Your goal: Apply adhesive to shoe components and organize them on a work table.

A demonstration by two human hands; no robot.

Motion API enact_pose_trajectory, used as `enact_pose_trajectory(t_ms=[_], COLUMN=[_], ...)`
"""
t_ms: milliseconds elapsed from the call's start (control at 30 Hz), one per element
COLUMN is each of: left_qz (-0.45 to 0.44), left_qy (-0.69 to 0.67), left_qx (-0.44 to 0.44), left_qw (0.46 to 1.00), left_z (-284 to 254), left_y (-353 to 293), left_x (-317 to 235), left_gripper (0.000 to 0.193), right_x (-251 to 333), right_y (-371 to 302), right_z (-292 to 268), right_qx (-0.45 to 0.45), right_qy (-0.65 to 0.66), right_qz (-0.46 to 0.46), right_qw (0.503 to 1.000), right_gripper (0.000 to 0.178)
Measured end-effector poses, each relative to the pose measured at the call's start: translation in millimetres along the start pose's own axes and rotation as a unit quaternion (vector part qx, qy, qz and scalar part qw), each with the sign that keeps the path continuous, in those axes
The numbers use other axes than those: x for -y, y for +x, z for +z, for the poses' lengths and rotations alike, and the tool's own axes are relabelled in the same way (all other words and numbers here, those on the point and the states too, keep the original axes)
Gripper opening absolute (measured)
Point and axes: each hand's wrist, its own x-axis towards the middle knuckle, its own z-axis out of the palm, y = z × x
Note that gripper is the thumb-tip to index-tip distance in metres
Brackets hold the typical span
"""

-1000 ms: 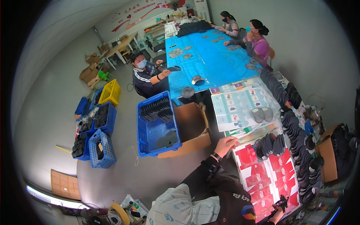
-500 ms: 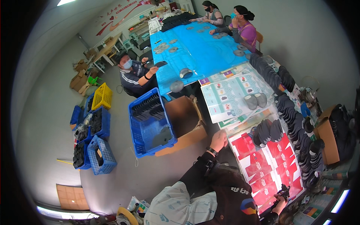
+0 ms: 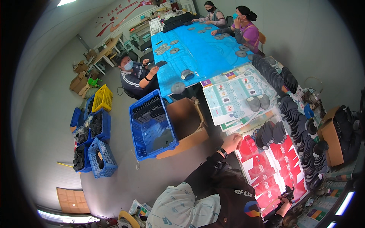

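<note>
Right hand [image 3: 286,197] sits at the near corner of the table, fingers curled around a small black tool [image 3: 288,192]; looks like a closed grip, but it's tiny and dark at the fisheye rim, so I'm not certain how firmly it's held. Left hand [image 3: 232,142] rests at the near edge of the red printed sheets [image 3: 272,163], fingers loosely bent, nothing visibly in it; I can't tell if it's pinching a sheet edge. Risk: that hand is just beside the small cluster of black insoles [image 3: 269,133], which overlap loosely, so a sideways sweep could knock them out of order or drag the sheets underneath. The long row of black insoles [image 3: 300,114] runs close to the far table edge and could spill the same way. Blue crate [image 3: 152,125] and open cardboard box [image 3: 186,125] stand on the floor to the left, well apart from both hands. Beyond, the blue table [image 3: 201,49] has other people working at it.
</note>
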Motion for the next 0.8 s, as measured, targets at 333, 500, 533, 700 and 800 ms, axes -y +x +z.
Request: enact_pose_trajectory(t_ms=[333, 500, 533, 700, 800], left_qz=[0.013, 0.221, 0.342, 0.241, 0.157], left_qy=[0.026, 0.247, 0.489, 0.437, 0.450], left_qx=[-0.012, -0.172, -0.209, -0.226, -0.079], left_qw=[0.999, 0.928, 0.775, 0.836, 0.876], left_z=[-7, -20, -23, -33, -33], left_y=[0, -15, -20, -27, -10], left_x=[-8, -51, -57, -53, -20], left_gripper=[0.060, 0.058, 0.067, 0.072, 0.058], right_x=[-2, 18, 22, 25, 15], right_y=[6, -6, -7, 1, 17], right_z=[1, 7, 8, 14, 14], right_qx=[-0.007, -0.071, -0.070, -0.064, 0.040], right_qy=[0.018, -0.055, -0.057, -0.044, -0.047], right_qz=[0.018, 0.098, 0.113, 0.135, 0.018], right_qw=[1.000, 0.991, 0.990, 0.988, 0.998], right_gripper=[0.023, 0.019, 0.018, 0.017, 0.021])
